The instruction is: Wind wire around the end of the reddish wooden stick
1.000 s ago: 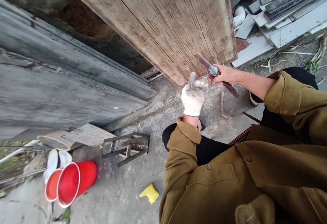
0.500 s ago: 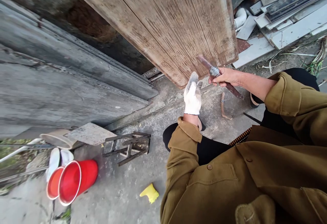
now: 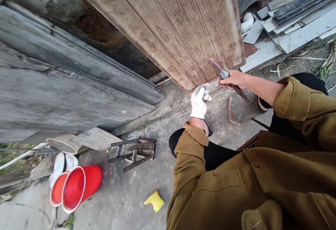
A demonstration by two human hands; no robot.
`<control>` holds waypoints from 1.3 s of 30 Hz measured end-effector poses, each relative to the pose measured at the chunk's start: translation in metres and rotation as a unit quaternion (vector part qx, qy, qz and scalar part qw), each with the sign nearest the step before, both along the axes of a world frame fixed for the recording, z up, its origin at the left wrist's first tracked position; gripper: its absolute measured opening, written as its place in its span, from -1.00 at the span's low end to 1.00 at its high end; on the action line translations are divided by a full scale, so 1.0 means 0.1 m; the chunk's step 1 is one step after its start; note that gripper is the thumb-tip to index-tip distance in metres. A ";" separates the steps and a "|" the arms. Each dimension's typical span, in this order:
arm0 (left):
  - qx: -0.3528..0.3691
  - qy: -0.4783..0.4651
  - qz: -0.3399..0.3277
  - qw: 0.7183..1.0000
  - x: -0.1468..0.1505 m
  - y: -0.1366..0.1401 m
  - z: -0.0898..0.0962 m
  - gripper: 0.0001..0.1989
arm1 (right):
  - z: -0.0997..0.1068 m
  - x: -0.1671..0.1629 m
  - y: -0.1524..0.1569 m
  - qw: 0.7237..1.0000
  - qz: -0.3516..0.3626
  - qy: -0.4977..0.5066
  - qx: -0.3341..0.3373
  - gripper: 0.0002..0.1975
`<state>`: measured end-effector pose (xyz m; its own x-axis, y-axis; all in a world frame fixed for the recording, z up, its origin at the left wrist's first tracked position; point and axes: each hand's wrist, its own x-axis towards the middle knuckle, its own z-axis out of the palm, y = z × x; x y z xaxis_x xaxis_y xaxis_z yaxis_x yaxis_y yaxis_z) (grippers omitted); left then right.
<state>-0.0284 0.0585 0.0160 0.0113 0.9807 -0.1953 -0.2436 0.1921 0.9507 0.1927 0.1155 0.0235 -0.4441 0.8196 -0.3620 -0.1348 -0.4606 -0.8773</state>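
Note:
My right hand (image 3: 233, 80), bare, is closed around a reddish-brown wooden stick (image 3: 214, 65) with silvery wire wound round its middle. The stick slants, its upper end in front of the wooden door panel (image 3: 183, 37) and its lower end pointing towards my right foot. My left hand (image 3: 200, 101) wears a white glove with grey fingers. Its fingers are curled in, and nothing shows in them. It is beside the panel's lower edge, apart from the stick. Below my right hand, a bent brown piece (image 3: 230, 112) lies on the concrete.
To the left stand a small wooden stool frame (image 3: 136, 153) and red buckets (image 3: 91, 182) lying on their sides. A yellow scrap (image 3: 155, 201) is on the ground. Stacked boards and tiles (image 3: 296, 30) lie at the upper right, near a white pipe (image 3: 247, 21). A grey wooden panel (image 3: 65, 93) fills the left.
My left hand has curled its stretched fingers and lowered slightly. My right hand and the stick have shifted a little right and down. The view has moved slightly.

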 end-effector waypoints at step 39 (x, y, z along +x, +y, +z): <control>0.027 0.195 -0.364 0.910 -0.17 0.53 0.90 -0.66 | 0.69 -0.01 0.08 0.960 0.108 0.071 0.249 -0.58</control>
